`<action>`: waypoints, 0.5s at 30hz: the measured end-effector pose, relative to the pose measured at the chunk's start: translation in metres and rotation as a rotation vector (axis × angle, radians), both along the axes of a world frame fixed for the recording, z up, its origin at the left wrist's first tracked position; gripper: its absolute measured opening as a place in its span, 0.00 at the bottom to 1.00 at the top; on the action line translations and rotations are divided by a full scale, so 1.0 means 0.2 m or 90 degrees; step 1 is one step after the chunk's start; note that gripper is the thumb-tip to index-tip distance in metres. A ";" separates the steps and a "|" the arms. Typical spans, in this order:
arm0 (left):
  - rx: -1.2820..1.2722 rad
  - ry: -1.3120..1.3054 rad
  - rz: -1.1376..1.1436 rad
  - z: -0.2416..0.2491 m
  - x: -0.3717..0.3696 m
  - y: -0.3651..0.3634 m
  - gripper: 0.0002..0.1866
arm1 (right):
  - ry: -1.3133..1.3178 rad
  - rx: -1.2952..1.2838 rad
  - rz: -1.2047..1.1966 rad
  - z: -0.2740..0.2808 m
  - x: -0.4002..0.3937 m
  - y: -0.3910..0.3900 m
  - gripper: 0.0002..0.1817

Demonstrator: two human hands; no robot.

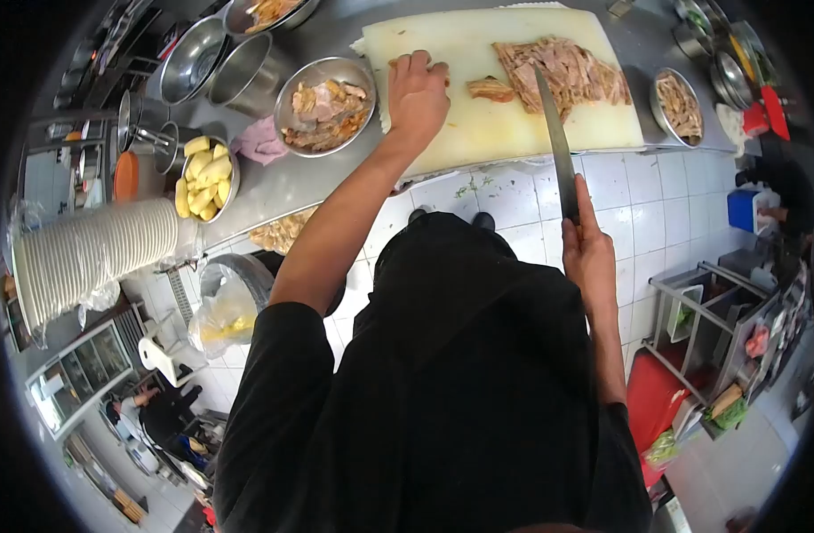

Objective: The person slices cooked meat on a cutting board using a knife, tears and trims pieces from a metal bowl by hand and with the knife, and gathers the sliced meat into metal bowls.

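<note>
My left hand (419, 96) rests on the left part of the white cutting board (465, 133), its fingers curled, with a bit of brownish meat showing at the fingertips. A long knife (558, 142) is in my right hand (589, 253), below the board's front edge, its blade reaching up over the board to the sliced meat (562, 75). A small separate piece of meat (490, 89) lies just left of that pile. Left of my left hand stands a metal bowl (287, 111) with meat pieces. Another bowl (658, 115) holding meat strips is right of the board.
Peeled potatoes (209, 182) fill a bowl at the left, near stacked white containers (105, 258). Empty metal bowls (194, 60) stand behind. Below the counter is a lined bin (229, 306). A metal rack (705, 311) stands at right. Other people are at lower left and far right.
</note>
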State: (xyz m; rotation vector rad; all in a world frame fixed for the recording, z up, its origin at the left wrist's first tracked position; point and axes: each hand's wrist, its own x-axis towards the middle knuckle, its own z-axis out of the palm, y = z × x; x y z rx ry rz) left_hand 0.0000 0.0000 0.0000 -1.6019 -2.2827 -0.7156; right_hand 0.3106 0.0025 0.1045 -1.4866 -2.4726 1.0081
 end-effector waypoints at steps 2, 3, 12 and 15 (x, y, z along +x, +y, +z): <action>0.066 -0.036 -0.007 0.04 0.05 0.03 0.15 | 0.008 -0.014 -0.019 0.00 0.00 -0.03 0.37; 0.048 -0.073 -0.002 0.05 0.19 0.09 0.16 | 0.004 -0.023 -0.022 0.01 0.07 0.01 0.37; -0.065 -0.144 -0.053 0.01 0.27 0.19 0.17 | 0.038 -0.034 0.005 0.01 0.11 0.02 0.36; -0.103 -0.205 -0.208 0.03 0.18 0.13 0.15 | 0.039 -0.042 0.024 0.00 0.15 0.04 0.35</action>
